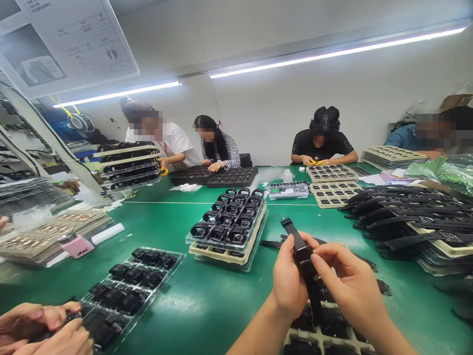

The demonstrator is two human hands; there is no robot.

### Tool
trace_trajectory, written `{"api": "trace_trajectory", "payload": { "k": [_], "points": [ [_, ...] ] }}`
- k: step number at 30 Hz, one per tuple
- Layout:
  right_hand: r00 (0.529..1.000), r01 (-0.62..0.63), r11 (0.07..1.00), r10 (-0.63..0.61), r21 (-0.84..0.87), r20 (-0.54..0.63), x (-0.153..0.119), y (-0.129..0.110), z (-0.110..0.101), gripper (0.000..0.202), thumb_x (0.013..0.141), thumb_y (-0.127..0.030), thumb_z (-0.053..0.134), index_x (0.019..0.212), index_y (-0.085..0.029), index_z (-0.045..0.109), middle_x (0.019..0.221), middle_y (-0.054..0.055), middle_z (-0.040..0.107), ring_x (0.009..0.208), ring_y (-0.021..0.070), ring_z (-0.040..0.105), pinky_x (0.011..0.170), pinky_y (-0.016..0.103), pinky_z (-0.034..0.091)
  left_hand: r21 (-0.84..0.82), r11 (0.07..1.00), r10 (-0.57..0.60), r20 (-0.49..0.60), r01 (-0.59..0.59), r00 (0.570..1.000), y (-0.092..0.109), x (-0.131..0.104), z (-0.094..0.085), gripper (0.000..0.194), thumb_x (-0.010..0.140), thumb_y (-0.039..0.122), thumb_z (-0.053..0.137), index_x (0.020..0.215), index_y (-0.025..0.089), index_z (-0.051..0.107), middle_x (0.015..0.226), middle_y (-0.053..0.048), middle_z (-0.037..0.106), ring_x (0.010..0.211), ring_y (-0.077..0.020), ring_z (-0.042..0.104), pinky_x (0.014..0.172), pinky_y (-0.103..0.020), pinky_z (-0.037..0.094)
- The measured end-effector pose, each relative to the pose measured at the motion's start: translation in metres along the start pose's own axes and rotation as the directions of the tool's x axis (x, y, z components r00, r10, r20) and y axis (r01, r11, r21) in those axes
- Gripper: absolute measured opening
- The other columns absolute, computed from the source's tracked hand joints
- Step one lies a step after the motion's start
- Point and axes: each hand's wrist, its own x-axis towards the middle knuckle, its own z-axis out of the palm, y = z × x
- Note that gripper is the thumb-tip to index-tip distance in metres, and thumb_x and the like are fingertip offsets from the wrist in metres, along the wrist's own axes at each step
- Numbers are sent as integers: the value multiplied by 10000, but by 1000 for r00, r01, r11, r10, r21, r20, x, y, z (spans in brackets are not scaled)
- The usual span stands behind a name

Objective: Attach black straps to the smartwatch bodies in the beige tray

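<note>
A black smartwatch (303,257) with lit white lettering on its screen is held up in front of me, its strap stretched out straight. My left hand (286,283) is closed around the watch's left side. From the other side, my right hand (349,283) pinches the case edge, its thumb beside the screen; the fingertips behind are partly hidden. Directly below both hands is a cream tray (325,340) with black watches in its compartments. More black straps (271,243) stick out past my hands on either side.
A stack of trays with curled watches (225,219) stands ahead. Watches with long straps (417,222) are piled on trays at right. At lower left, a co-worker's hands (44,325) are beside a clear tray (173,264). Several people work across the green table (207,291).
</note>
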Motion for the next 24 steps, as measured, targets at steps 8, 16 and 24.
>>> {"api": "trace_trajectory", "payload": {
  "k": [8, 16, 24],
  "points": [
    [994, -35, 998, 30, -50, -102, 3, -2, 7, 193, 907, -424, 665, 914, -240, 609, 698, -29, 600, 596, 147, 575, 547, 223, 491, 62, 997, 51, 33, -53, 998, -5, -3, 0, 467, 982, 583, 449, 869, 160, 613, 736, -25, 584, 704, -153, 523, 671, -268, 396],
    [970, -237, 969, 239, 73, -29, 3, 25, -1, 402, 890, -626, 630, 1044, -256, 588, 872, 20, 670, 752, 197, 643, 628, 257, 534, 290, 953, 110, -75, -84, 991, -6, -4, 0, 342, 808, 454, 756, 902, 185, 568, 744, 29, 535, 597, -100, 475, 583, -231, 387],
    [967, -209, 978, 209, -17, 144, 1, 18, 3, 476, 839, -687, 639, 1072, -274, 679, 1005, 54, 758, 858, 242, 718, 722, 269, 589, 372, 900, 284, -107, -226, 953, 0, -10, 0, 307, 838, 452, 722, 853, 162, 623, 818, -18, 557, 788, -151, 517, 772, -272, 430]
  ]
}}
